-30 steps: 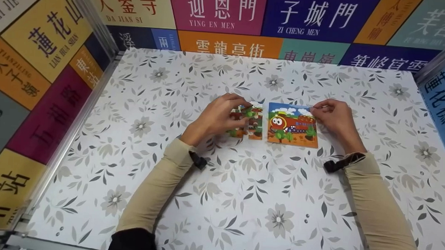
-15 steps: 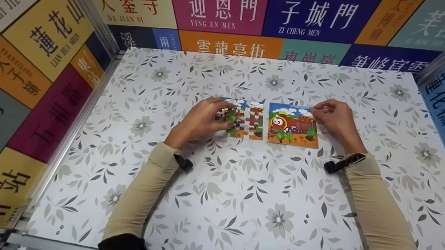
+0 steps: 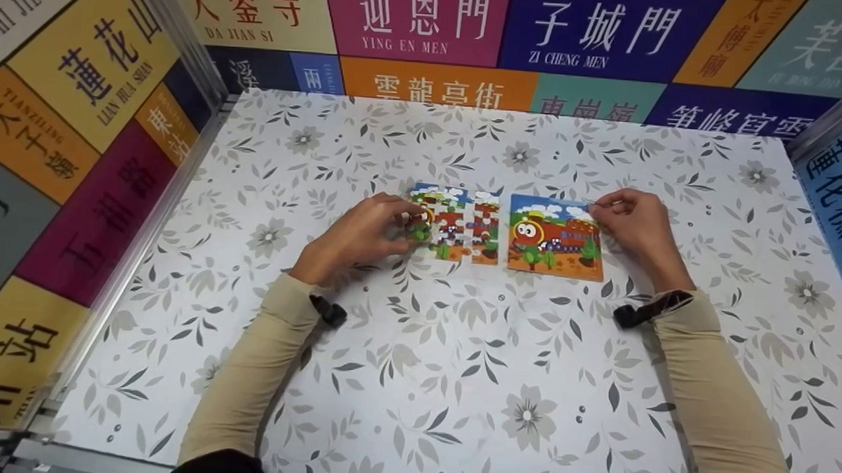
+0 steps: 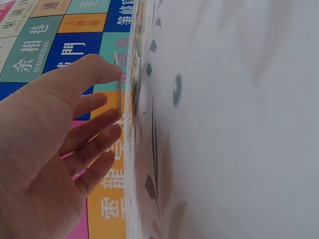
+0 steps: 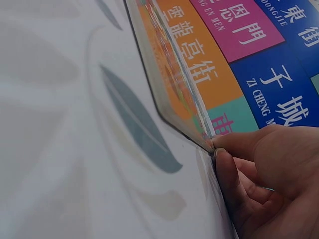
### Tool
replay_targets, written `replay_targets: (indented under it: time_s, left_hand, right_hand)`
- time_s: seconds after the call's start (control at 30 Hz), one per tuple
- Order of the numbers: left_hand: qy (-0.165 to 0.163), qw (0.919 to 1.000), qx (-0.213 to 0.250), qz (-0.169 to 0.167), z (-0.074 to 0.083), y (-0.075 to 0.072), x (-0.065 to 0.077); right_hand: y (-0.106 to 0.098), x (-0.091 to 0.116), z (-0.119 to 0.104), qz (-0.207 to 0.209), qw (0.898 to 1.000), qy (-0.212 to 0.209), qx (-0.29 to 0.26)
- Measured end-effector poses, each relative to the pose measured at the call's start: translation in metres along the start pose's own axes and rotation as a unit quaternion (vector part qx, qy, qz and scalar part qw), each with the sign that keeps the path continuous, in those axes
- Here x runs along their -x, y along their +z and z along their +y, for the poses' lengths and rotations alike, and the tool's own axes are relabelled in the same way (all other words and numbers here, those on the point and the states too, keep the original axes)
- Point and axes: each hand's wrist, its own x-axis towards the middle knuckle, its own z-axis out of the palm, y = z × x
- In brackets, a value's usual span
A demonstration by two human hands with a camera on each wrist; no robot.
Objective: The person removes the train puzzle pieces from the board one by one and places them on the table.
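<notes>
My left hand holds a jigsaw piece with part of the train's face, at the left side of the partly joined jigsaw. In the left wrist view that piece shows edge-on between thumb and fingers, close over the table. A separate strip of joined pieces lies just right of the jigsaw, with a narrow gap between them. Farther right is a square picture card of the same red train. My right hand pinches its upper right corner between thumb and finger, seen closely in the right wrist view.
A white table with a grey flower and leaf print lies under everything. Coloured panels with large characters stand along its back, left and right sides. A dark wrist camera sits at my left cuff.
My left hand has moved left and slightly towards me from over the jigsaw with the piece, uncovering more of the picture. My right hand stays at the card's corner.
</notes>
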Motion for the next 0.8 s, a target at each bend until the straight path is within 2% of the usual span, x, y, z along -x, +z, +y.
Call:
replay_targets:
  time_s: [0.1,0.23,0.43,0.63,0.8]
  left_hand:
    - [0.003,0.9997,0.015,-0.019,-0.001,-0.0017,0.0016]
    - [0.023,0.9986,0.03,-0.035,-0.0005,-0.0029,0.0012]
    - [0.048,0.9972,0.027,-0.049,0.0018,-0.0003,-0.0023]
    - [0.044,0.9973,-0.013,-0.057,0.0043,-0.0002,-0.0034]
    - [0.032,0.9971,-0.011,-0.068,0.0047,-0.0015,-0.0032]
  right_hand:
    - [-0.0002,0.0004,0.0004,0.002,1.0,-0.001,0.0]
    - [-0.0002,0.0007,0.0013,0.005,1.0,-0.005,-0.001]
    - [0.0005,0.001,0.0022,0.011,1.0,-0.008,-0.004]
    - [0.0,0.0028,0.0021,0.015,1.0,-0.005,-0.009]
    - [-0.0018,0.0048,0.002,0.013,1.0,0.002,-0.009]
